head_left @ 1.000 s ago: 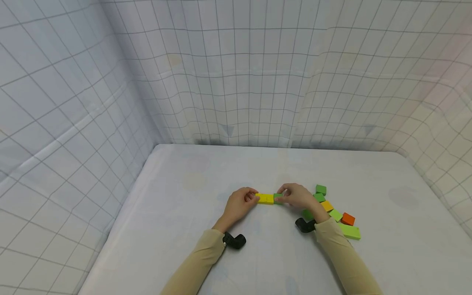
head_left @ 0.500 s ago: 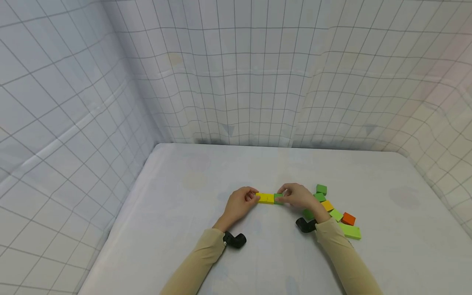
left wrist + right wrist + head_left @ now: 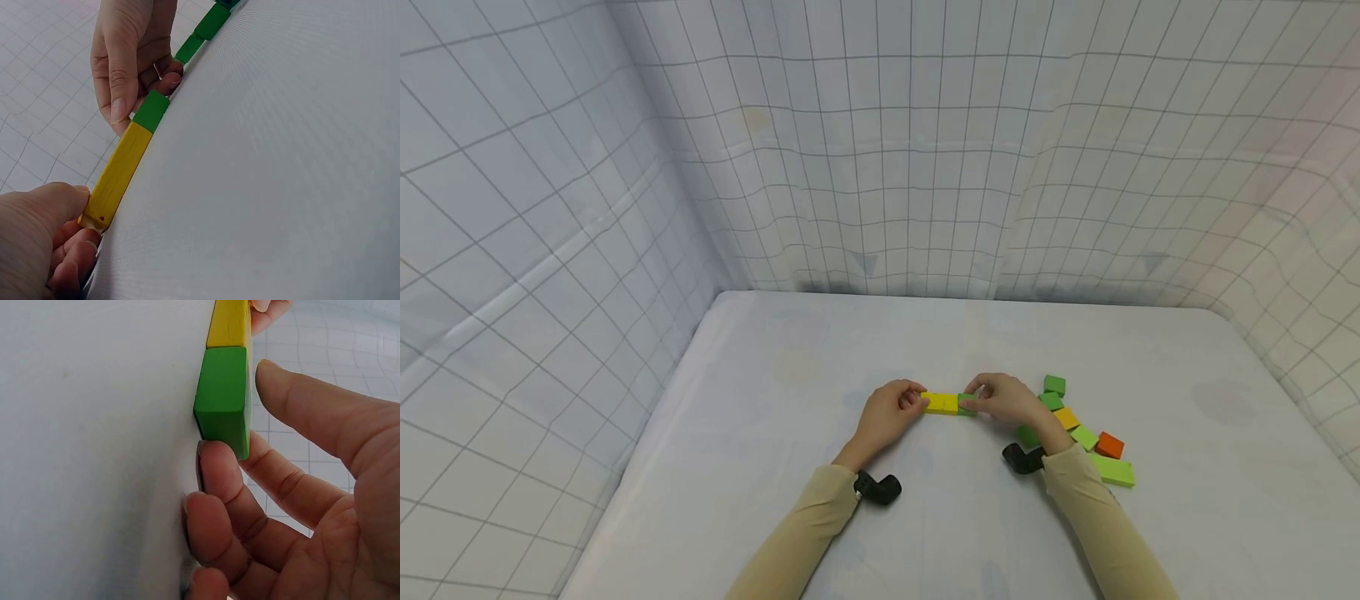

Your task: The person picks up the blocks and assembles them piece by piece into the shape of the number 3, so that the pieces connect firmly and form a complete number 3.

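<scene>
A long yellow wooden block [image 3: 940, 403] and a short green block [image 3: 966, 404] lie end to end in a straight row on the white table. My left hand [image 3: 885, 418] grips the yellow block's outer end, thumb on one side and fingers curled at the end in the left wrist view. At the other end of the row, my right hand [image 3: 1006, 400] has its fingers curled around the green block. In the right wrist view a fingertip [image 3: 220, 464] presses at the green end face, and the thumb [image 3: 294, 394] sits close beside its upper edge.
Right of the right hand lie several loose blocks: green [image 3: 1055, 385], yellow-orange [image 3: 1065, 418], light green [image 3: 1084, 437], orange-red [image 3: 1109, 445] and a long light-green one [image 3: 1114, 472]. The right forearm [image 3: 1097, 508] partly covers them. Grid-patterned curtains [image 3: 880, 167] surround the table's back and sides.
</scene>
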### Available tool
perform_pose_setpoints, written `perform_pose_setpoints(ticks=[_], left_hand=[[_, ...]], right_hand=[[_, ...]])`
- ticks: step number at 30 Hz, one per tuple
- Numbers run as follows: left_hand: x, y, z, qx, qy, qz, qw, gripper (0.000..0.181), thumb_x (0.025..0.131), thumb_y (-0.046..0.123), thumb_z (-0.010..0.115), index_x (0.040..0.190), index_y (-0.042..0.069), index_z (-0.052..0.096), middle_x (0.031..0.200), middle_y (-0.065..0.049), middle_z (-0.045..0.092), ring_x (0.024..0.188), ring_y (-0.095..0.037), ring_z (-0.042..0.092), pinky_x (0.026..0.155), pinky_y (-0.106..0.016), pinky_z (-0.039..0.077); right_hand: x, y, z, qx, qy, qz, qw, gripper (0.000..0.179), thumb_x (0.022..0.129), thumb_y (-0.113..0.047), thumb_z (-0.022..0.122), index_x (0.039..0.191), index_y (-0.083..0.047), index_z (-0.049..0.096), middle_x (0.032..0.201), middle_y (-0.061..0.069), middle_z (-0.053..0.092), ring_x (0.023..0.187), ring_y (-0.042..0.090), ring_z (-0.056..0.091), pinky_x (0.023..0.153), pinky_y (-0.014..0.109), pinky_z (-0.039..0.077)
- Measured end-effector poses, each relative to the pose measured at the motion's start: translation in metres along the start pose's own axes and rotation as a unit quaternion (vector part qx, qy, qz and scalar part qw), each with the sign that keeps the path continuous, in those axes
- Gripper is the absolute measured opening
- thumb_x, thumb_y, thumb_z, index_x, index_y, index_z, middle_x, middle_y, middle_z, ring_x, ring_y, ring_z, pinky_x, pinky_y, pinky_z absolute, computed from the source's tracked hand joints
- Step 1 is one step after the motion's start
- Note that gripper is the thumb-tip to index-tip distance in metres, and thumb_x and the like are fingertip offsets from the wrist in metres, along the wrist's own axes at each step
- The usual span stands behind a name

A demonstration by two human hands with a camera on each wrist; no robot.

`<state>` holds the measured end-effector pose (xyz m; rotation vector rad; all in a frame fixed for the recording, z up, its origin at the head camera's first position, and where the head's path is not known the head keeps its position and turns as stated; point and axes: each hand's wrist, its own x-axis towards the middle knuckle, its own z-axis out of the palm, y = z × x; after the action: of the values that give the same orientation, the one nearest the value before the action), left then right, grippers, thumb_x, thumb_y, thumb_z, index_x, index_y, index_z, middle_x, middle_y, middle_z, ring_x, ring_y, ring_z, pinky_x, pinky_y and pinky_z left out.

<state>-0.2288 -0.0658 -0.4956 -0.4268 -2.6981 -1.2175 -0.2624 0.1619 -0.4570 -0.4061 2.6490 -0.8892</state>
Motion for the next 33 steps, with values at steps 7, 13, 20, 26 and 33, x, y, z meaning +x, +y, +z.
perform_pose_setpoints(ticks=[7,13,20,26,33], left_hand=[[0.000,-0.001,0.000,0.002,-0.002,-0.004,1.0000,0.021,0.088,0.029,0.062,0.100,0.014,0.068,0.079,0.005,0.059,0.065,-0.005,0.049,0.061,-0.020,0.041],[0.000,-0.001,0.001,0.006,-0.001,-0.001,1.0000,0.021,0.088,0.030,0.062,0.100,0.014,0.068,0.079,0.006,0.058,0.065,-0.006,0.049,0.062,-0.020,0.040],[0.000,-0.002,0.001,0.006,0.001,0.002,1.0000,0.021,0.088,0.029,0.063,0.101,0.014,0.068,0.079,0.006,0.059,0.065,-0.005,0.049,0.062,-0.020,0.041],[0.000,-0.002,0.001,0.004,-0.002,-0.004,1.0000,0.021,0.088,0.030,0.062,0.101,0.015,0.068,0.079,0.006,0.059,0.065,-0.005,0.049,0.062,-0.020,0.041],[0.000,-0.002,0.001,0.008,-0.001,-0.002,1.0000,0.020,0.088,0.029,0.063,0.101,0.015,0.068,0.079,0.006,0.059,0.065,-0.005,0.049,0.062,-0.020,0.041]], right_hand=[[-0.002,0.005,-0.004,0.017,-0.008,-0.006,0.9998,0.035,0.082,-0.043,0.066,0.103,-0.016,0.065,0.086,0.004,0.060,0.065,0.016,0.053,0.057,0.028,0.041],[-0.007,0.013,-0.025,0.030,-0.003,-0.015,0.9994,0.036,0.085,-0.042,0.063,0.106,-0.013,0.064,0.091,0.007,0.062,0.068,0.017,0.058,0.060,0.029,0.044],[-0.017,0.023,-0.058,0.022,0.025,0.003,0.9994,0.040,0.087,-0.044,0.060,0.110,-0.011,0.063,0.095,0.011,0.060,0.073,0.022,0.059,0.061,0.030,0.042],[-0.025,0.037,-0.077,0.001,0.048,0.016,0.9987,0.043,0.089,-0.043,0.057,0.113,-0.008,0.062,0.103,0.016,0.058,0.081,0.024,0.056,0.064,0.031,0.043],[-0.029,0.055,-0.090,-0.001,0.053,0.041,0.9978,0.047,0.090,-0.045,0.054,0.116,-0.006,0.059,0.109,0.019,0.057,0.089,0.027,0.054,0.069,0.036,0.044]])
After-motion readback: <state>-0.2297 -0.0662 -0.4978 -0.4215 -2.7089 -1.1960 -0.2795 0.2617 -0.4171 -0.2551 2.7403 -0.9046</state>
